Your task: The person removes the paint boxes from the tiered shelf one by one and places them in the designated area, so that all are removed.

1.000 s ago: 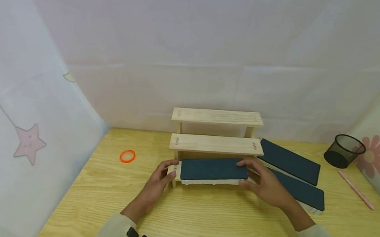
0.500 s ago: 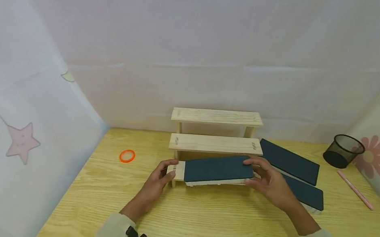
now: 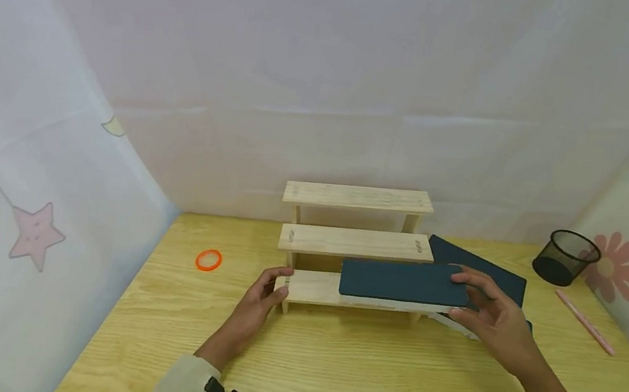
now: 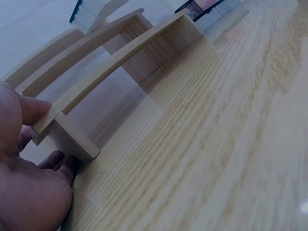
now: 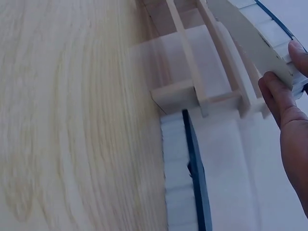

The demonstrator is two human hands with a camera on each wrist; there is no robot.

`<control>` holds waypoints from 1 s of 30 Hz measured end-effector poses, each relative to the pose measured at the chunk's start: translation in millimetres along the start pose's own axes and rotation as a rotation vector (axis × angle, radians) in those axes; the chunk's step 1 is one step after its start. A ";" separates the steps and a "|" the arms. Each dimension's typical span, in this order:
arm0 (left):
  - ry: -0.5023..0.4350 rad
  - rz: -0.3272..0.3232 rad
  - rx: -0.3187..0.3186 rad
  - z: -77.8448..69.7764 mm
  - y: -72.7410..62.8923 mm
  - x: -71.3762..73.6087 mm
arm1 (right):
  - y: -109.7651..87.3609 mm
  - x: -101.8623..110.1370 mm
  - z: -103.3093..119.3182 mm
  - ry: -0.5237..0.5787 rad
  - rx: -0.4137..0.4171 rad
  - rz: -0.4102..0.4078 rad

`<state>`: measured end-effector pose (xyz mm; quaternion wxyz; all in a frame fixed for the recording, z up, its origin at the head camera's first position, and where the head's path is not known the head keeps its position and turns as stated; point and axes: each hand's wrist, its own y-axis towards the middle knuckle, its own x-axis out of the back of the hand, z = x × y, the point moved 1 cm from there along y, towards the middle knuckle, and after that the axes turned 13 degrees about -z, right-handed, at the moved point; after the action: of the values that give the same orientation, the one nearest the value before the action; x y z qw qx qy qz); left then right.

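Note:
The three-tier wooden shelf [image 3: 351,242] stands on the table against the back wall covering. My left hand [image 3: 256,306] grips the left end of its lowest board [image 4: 91,82], thumb on top and fingers below in the left wrist view. A flat slab [image 3: 399,282] with a dark blue top and white sides is pinched at its right end by my right hand [image 3: 499,325]. It hangs above the right part of the lowest board. From the right wrist view, its beige underside [image 5: 255,43] and white ribbed side show, tilted over the shelf.
Two similar dark blue slabs lie right of the shelf, the rear slab [image 3: 498,274] partly covered by my hand. Behind them stand a black mesh cup [image 3: 566,257] and a pink stick [image 3: 585,322]. An orange ring [image 3: 209,260] lies left on the wooden table [image 3: 349,370].
My right hand has lifted the slab off the lowest board and carried it to the right, baring more of that board. My left hand has kept its place on the shelf.

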<state>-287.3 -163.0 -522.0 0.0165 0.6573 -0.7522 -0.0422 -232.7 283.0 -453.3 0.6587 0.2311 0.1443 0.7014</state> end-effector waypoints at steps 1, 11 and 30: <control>0.001 0.003 -0.002 -0.5 0.1 0.4 | -1.3 4.1 2.1 0.003 0.005 -0.015; 0.025 0.002 0.008 -2.5 2.2 4.3 | -23.1 36.2 18.5 -0.064 -0.045 -0.116; 0.033 -0.014 0.020 2.0 2.0 0.1 | -89.2 83.9 6.5 -0.315 -0.182 -0.237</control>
<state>-289.4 -162.8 -523.8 0.0221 0.6632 -0.7478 -0.0237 -155.1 373.6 -481.8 0.7691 0.2588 0.0021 0.5844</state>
